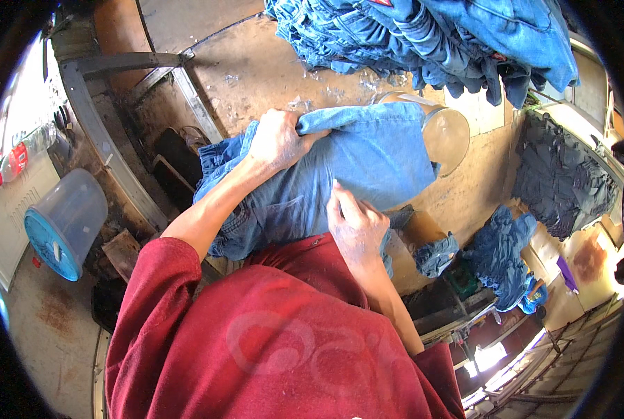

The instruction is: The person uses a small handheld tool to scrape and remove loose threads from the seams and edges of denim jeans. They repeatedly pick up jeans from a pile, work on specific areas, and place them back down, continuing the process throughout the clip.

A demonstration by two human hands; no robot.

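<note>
A light-blue denim garment (382, 157), seemingly a pair of jeans, lies stretched in front of me with its gathered part at the left. My left hand (280, 142) is closed on its upper edge, fingers wrapped round a fold of the cloth. Over the lower middle of the denim, my right hand (357, 227) is closed with its fingers curled and the thumb side toward the fabric. Whatever it may hold is hidden. A cylinder with a round tan end (446, 142) shows just beyond the right end of the cloth.
A big pile of blue denim (409, 35) stands at the far right. Dark garments (563, 174) and crumpled denim (504, 244) lie at the right. On the left are a metal frame (106, 140), a clear tub with blue rim (67, 223) and a plastic bottle (29, 153).
</note>
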